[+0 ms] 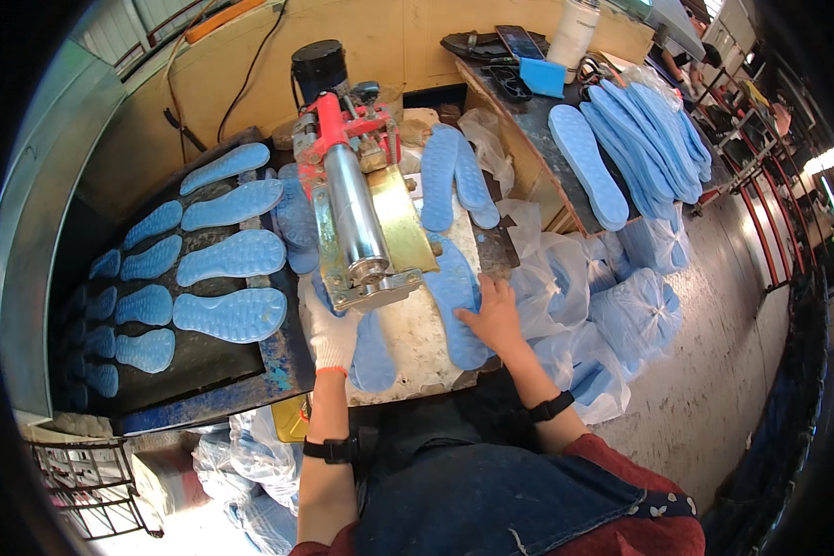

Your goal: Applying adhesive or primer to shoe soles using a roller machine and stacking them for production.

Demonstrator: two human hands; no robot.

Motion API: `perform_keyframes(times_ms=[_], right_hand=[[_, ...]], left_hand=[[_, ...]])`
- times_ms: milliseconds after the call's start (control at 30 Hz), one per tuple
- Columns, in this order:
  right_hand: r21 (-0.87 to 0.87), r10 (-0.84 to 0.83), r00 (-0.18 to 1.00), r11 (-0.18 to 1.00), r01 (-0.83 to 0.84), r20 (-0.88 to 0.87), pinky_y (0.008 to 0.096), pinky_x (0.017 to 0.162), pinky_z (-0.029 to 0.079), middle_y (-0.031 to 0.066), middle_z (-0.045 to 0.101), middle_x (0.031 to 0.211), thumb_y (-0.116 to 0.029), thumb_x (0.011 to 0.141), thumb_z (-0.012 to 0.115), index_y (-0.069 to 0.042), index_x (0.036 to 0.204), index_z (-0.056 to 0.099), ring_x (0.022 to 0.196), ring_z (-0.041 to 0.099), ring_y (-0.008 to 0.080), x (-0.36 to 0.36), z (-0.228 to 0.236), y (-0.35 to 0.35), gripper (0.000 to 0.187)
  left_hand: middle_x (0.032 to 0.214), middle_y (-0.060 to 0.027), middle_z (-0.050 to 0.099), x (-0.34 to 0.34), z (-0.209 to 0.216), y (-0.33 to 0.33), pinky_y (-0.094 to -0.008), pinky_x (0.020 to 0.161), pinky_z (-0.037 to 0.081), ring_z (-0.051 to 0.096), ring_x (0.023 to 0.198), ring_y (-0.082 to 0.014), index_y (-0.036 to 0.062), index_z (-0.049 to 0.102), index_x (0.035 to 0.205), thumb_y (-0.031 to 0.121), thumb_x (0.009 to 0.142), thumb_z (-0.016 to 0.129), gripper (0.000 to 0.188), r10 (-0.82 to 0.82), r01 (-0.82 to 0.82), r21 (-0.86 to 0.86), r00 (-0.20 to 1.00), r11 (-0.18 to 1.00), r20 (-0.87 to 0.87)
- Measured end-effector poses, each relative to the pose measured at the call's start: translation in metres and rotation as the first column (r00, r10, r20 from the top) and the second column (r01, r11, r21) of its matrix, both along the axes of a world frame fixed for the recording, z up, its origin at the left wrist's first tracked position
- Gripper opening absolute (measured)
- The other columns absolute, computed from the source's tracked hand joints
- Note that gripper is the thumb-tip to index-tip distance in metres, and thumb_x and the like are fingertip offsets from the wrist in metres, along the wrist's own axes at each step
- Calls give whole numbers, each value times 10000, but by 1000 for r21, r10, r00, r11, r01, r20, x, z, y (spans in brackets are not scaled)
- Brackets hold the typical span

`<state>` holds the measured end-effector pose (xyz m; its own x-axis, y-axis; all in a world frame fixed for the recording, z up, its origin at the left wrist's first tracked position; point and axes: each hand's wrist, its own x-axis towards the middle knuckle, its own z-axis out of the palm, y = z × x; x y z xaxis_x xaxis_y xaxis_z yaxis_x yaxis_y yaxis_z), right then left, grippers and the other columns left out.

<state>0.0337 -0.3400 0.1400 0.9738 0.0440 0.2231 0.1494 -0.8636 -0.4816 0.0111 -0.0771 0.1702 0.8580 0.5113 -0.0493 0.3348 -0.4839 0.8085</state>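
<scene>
A roller machine [357,218] with a shiny metal cylinder, red frame and brass-coloured plate stands over a worn pale work board [417,347]. My left hand [332,334], in a white knit glove, is at its near left side beside a blue insole; the bracket hides most of its fingers. My bare right hand [493,320] has its fingers spread, with the thumb at the edge of a blue insole [454,301] lying on the board. Between my hands lies another blue insole [372,357]. Farther back, two overlapping insoles [442,176] rest right of the roller.
On the left, a dark conveyor surface [208,357] carries rows of blue insoles [232,258]. A side table [547,157] at the right holds stacked insoles [635,153], a phone [519,42] and a white bottle [574,37]. Bagged insoles [635,310] lie below it.
</scene>
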Motion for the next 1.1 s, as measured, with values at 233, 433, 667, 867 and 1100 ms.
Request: perform_keyframes(times_ms=[233, 433, 667, 867, 1100], right_hand=[[209, 42, 945, 978, 29, -325, 432, 885, 456, 236, 546, 1111, -326, 657, 771, 4, 1124, 497, 1074, 529, 384, 15, 4, 0, 635], [429, 159, 891, 902, 44, -425, 464, 874, 441, 290, 568, 1055, -215, 730, 710, 40, 1179, 438, 1018, 552, 420, 10, -5, 8, 583], [546, 47, 998, 836, -59, 35, 374, 897, 455, 253, 600, 1029, -241, 773, 731, 23, 1308, 391, 984, 603, 330, 12, -18, -4, 687], [665, -113, 988, 730, 154, -105, 340, 656, 490, 113, 625, 741, -238, 860, 621, -34, 893, 637, 692, 607, 244, -25, -100, -199, 207], [258, -374, 693, 736, 626, -616, 406, 652, 475, 174, 633, 807, -195, 851, 556, -35, 866, 636, 705, 595, 324, -171, -295, -358, 179]], left_hand=[[1103, -127, 615, -7, -11, -21, -359, 911, 438, 570, 1021, -213, -18, 539, 1177, 72, 806, 681, 407, -157, 179, -84, 963, 980, 217], [1183, -211, 582, -7, -15, -32, -402, 964, 392, 538, 1096, -344, -40, 534, 1193, 135, 822, 667, 431, -100, 107, 49, 986, 993, -132], [1366, -281, 407, -13, -32, -26, -466, 1066, 280, 381, 1257, -414, -73, 422, 1308, 158, 831, 663, 582, -226, 205, 471, 974, 858, -12], [1383, -279, 384, -24, -49, -30, -433, 1086, 280, 382, 1275, -381, -84, 381, 1343, 171, 929, 518, 505, -229, 125, 516, 963, 848, 143], [1457, -241, 279, -28, -56, -32, -448, 1081, 310, 347, 1314, -371, -23, 241, 1444, 201, 973, 448, 561, -88, 30, 418, 989, 908, 121]])
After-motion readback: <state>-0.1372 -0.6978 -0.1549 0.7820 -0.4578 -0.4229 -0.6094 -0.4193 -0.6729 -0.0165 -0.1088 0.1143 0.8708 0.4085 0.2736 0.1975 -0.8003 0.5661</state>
